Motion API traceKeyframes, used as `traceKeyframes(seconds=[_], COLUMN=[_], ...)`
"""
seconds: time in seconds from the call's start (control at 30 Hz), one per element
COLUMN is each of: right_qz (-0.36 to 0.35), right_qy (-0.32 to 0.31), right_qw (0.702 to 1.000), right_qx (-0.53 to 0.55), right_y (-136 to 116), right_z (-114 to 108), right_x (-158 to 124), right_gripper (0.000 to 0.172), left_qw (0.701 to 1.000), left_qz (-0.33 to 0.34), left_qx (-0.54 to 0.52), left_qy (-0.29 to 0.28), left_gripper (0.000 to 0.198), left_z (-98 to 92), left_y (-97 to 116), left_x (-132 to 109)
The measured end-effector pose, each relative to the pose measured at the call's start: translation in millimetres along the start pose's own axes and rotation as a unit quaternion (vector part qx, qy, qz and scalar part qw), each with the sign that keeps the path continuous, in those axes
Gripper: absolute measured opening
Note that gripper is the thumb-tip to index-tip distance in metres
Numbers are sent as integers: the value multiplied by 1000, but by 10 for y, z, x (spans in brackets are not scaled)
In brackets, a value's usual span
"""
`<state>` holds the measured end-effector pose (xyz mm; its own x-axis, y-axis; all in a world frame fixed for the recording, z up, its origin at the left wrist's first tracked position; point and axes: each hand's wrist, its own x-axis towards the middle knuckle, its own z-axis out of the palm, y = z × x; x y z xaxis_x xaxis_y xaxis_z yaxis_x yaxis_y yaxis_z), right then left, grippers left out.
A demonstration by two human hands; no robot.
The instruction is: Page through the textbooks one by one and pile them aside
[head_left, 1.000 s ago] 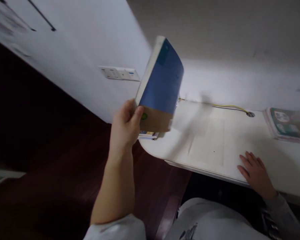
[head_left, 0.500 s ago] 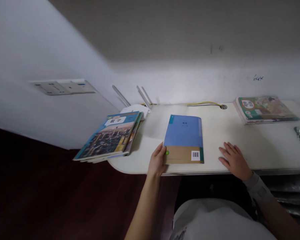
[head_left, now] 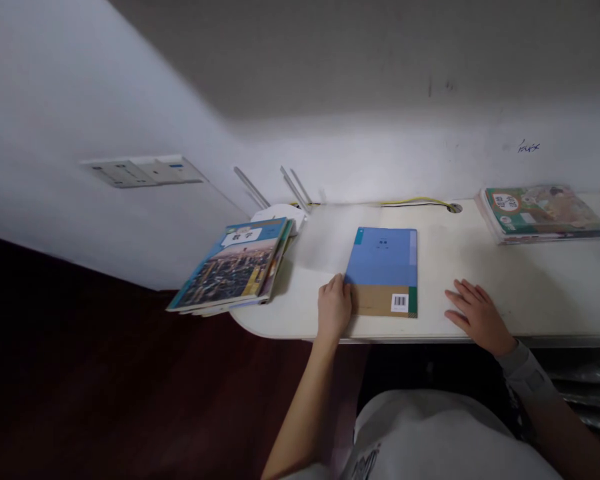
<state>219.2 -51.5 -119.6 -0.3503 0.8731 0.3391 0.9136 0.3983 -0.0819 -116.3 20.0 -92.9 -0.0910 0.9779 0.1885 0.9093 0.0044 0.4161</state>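
A blue and tan book point(head_left: 384, 267) with a barcode on its cover lies on the white table point(head_left: 433, 267) in front of me. My left hand point(head_left: 334, 307) is at its lower left edge, back of the hand up, fingers curled and the thumb against the book. The fingertips are partly hidden. My right hand point(head_left: 477, 317) lies palm down on the table to the right of the book, fingers spread, touching only the tabletop.
On the left, a stack of textbooks point(head_left: 235, 263) juts past the table's edge, partly over a white router point(head_left: 280, 212) with antennas. Another book stack point(head_left: 547, 212) lies at the back right. A yellow cable point(head_left: 415, 201) runs along the wall into a hole. A dark-edged object is partly visible far right.
My left hand has turned from a thumb-on-top hold to knuckles up at the book's edge. The book now lies flatter. The right hand stays put while the view shifts slightly.
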Motion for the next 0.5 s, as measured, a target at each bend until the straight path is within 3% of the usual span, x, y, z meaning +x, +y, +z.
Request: traceKeyframes(seconds=[0.2,0.4,0.5], right_qz=[-2,-4,-3], right_qy=[3,4,2], right_qw=[1000,1000,1000], right_qx=[6,0,-1], right_y=[44,41,34], right_z=[47,31,14], right_x=[-23,-21,-17], right_gripper=[43,43,44], left_qw=[998,997,998], left_qz=[22,-9,-17], left_qx=[40,61,13], left_qy=[38,49,54], left_gripper=[31,34,35], left_z=[96,-25,-96], left_y=[-42,175,260], left_x=[-108,-181,-209])
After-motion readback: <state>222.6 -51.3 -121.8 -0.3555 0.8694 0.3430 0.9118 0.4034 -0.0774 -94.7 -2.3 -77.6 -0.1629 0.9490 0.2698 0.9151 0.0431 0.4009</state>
